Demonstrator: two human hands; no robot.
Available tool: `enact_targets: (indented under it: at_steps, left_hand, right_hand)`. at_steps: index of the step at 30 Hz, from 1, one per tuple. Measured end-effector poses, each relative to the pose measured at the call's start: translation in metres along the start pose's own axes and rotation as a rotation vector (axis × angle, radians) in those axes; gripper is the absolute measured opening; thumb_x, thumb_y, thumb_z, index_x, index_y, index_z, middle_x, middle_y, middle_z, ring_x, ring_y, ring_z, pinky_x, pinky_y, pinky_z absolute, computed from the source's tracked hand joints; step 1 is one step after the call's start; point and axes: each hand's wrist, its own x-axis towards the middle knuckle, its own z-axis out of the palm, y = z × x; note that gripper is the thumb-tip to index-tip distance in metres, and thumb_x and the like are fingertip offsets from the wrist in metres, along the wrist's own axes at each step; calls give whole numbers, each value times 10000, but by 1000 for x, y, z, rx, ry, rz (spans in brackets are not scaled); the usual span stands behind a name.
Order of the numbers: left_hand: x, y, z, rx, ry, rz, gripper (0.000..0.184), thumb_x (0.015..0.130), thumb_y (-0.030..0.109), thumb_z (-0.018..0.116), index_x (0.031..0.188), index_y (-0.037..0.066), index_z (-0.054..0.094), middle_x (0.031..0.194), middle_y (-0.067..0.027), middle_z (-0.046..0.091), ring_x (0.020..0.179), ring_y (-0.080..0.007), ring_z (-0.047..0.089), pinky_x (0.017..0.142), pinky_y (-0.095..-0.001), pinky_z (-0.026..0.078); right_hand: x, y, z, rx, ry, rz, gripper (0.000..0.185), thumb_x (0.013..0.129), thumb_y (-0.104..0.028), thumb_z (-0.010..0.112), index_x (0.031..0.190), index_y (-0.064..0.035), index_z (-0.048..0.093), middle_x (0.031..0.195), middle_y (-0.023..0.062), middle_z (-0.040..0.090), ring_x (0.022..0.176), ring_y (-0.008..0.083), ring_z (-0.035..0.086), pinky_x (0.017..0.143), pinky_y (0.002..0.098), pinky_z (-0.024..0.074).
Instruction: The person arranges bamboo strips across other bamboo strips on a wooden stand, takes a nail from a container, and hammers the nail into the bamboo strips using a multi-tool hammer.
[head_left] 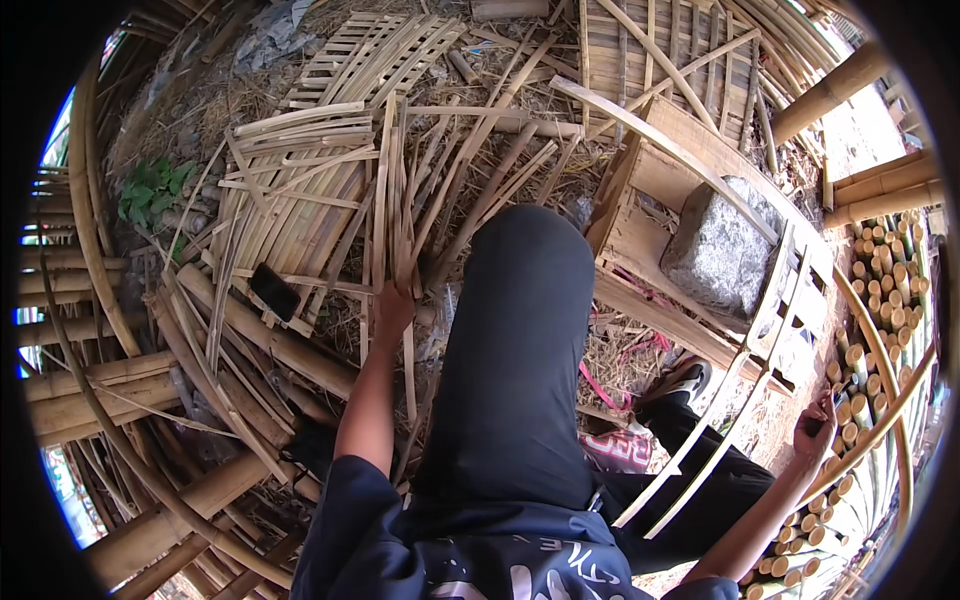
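My left hand point(394, 306) is closed around the lower part of some upright bamboo strips point(385, 205), left of my bent knee. To its left lies a woven bamboo panel point(300, 205), with a black phone-like object point(274, 291) on its lower edge. My right hand point(818, 428) is out at the far right with fingers curled. A small dark thing shows at its palm, too small to name. Close beside that hand are the cut ends of stacked bamboo poles point(872, 385). Two pale bamboo strips point(735, 370) slant across between my leg and the right hand.
A rough grey stone block point(728, 245) sits on a wooden crate point(640, 195) right of my knee. More slatted panels point(680, 60) lean at the back. Thick bamboo poles point(270, 335) lie at left. Straw and loose strips litter the ground near a red-and-white bag point(617, 450).
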Motion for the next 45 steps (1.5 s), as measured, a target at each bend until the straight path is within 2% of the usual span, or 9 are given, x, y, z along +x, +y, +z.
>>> enact_targets:
  at_steps: [4, 6, 9, 15, 22, 28, 38, 44, 45]
  left_hand:
    - [-8, -4, 4, -235, -69, -23, 353, 1035, 333, 507, 1068, -9, 591, 800, -107, 621, 637, -230, 610, 561, -391, 486]
    - [-33, 20, -15, -522, -212, -162, 325, 1038, 331, 510, 1050, 19, 596, 718, -37, 555, 550, -162, 523, 491, -352, 430]
    - [-47, 10, -10, -455, -107, -14, 293, 1048, 321, 502, 1026, 44, 594, 647, 28, 445, 507, -93, 422, 450, -301, 351]
    - [-105, 50, -54, -759, -13, 45, 289, 1041, 282, 519, 926, 34, 613, 602, 43, 450, 469, -44, 407, 413, -254, 293]
    - [-131, 131, -131, -1120, 31, 190, 527, 1089, 473, 330, 1171, 14, 576, 679, 11, 402, 513, -71, 335, 466, -232, 281]
    - [-200, 230, -188, -1092, 40, 418, 486, 1096, 424, 323, 1282, 19, 516, 730, 3, 404, 541, -69, 348, 513, -225, 322]
    - [-335, 277, -114, -1052, -607, 448, 287, 1093, 330, 376, 1079, 59, 466, 661, -6, 409, 435, -71, 386, 392, -227, 366]
    - [-364, 253, -72, -693, -653, 499, 163, 1010, 119, 596, 961, 57, 454, 640, 27, 488, 467, -7, 434, 393, -198, 346]
    - [-370, 254, -70, -691, -651, 461, 169, 983, 113, 641, 960, 22, 500, 690, 19, 574, 573, 20, 432, 493, -181, 320]
  right_hand:
    - [-4, 3, 9, 14, 25, 3, 149, 1030, -83, 517, 1120, 10, 590, 975, 74, 678, 544, 70, 479, 502, 207, 490]
    - [-4, 5, 12, 10, 19, 2, 150, 1031, -82, 516, 1125, 9, 590, 975, 73, 679, 543, 67, 475, 501, 205, 485]
    - [-3, 3, 8, 4, -21, 6, 173, 1032, -75, 516, 1162, 12, 590, 967, 72, 680, 547, 60, 474, 503, 201, 474]
    - [-1, 6, 0, 32, -15, -15, 259, 1030, -77, 532, 1272, 5, 574, 969, 65, 693, 554, 44, 478, 509, 193, 458]
    - [-13, 15, 19, 7, 1, -49, 221, 993, -62, 584, 1213, -49, 599, 900, 24, 672, 550, 25, 488, 496, 171, 468]
    - [-31, 27, 42, 46, -6, -85, 102, 980, -80, 615, 1081, -71, 613, 900, 2, 661, 552, 6, 477, 473, 156, 440]
    - [-47, 26, 49, 79, 36, -97, 167, 967, -90, 637, 1130, -84, 600, 903, -3, 668, 555, 12, 492, 488, 165, 446]
    - [-49, 29, 55, 45, 15, -87, 133, 972, -118, 642, 1096, -104, 596, 893, -16, 663, 550, 0, 489, 487, 153, 435]
    - [-50, 30, 58, 41, 16, -87, 121, 972, -121, 643, 1082, -99, 597, 889, -17, 662, 549, -1, 487, 485, 152, 433]
